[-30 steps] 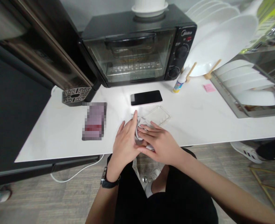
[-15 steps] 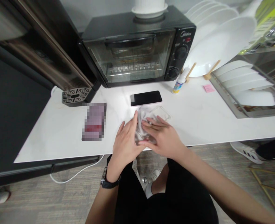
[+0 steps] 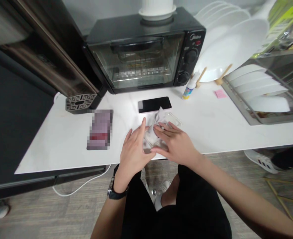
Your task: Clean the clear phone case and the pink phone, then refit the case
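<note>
A clear phone case [image 3: 172,119] lies on the white counter [image 3: 211,122] near its front edge, with a crumpled white wipe [image 3: 154,132] pressed on it. My right hand [image 3: 177,146] lies on the wipe, fingers stretched out flat on top of it. My left hand [image 3: 134,152], a watch on its wrist, steadies the case's left end with thumb and fingers around it. A black phone [image 3: 154,104] rests face up just behind the case.
A black toaster oven [image 3: 144,53] stands at the back with a white bowl [image 3: 156,10] on top. A small spray bottle [image 3: 189,89], a pink sticky note [image 3: 220,94], white plates [image 3: 231,43] in racks and a blurred card [image 3: 100,129] share the counter.
My right hand has slid the wipe away from me along the case, from its near end toward the far end. My left hand has stayed in place.
</note>
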Tool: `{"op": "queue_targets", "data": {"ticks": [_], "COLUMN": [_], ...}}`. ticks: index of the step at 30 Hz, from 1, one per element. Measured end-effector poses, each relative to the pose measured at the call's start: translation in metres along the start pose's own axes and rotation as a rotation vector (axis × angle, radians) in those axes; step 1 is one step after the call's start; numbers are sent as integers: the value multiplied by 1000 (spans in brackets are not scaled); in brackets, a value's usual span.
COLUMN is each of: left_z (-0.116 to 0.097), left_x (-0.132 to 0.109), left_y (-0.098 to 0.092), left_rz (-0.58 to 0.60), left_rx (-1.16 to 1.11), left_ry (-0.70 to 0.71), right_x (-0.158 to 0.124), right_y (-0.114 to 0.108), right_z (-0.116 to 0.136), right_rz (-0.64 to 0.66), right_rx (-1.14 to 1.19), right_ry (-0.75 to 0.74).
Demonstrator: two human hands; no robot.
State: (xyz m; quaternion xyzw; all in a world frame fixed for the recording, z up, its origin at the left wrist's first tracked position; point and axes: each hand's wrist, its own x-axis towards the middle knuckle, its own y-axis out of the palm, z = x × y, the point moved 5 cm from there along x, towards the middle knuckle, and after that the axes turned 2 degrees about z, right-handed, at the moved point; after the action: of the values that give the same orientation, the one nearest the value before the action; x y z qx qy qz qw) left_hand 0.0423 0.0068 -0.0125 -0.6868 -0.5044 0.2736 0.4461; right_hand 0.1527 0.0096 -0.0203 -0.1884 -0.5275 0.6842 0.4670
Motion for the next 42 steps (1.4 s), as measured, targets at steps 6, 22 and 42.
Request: {"op": "queue_targets", "data": {"ticks": [6, 22, 42], "left_z": [1, 5, 3], "left_x": [0, -1, 0], "left_y": [1, 1, 2], "left_rz": [-3, -6, -12], "left_rx": [7, -10, 15], "left_ry": [-9, -7, -11], "right_x": [-15, -10, -9], "right_y": [-4, 2, -9], "right_z": [10, 26, -6], "right_rz": [106, 77, -17], "right_rx": [82, 78, -43], "right_ry": [-67, -38, 101]}}
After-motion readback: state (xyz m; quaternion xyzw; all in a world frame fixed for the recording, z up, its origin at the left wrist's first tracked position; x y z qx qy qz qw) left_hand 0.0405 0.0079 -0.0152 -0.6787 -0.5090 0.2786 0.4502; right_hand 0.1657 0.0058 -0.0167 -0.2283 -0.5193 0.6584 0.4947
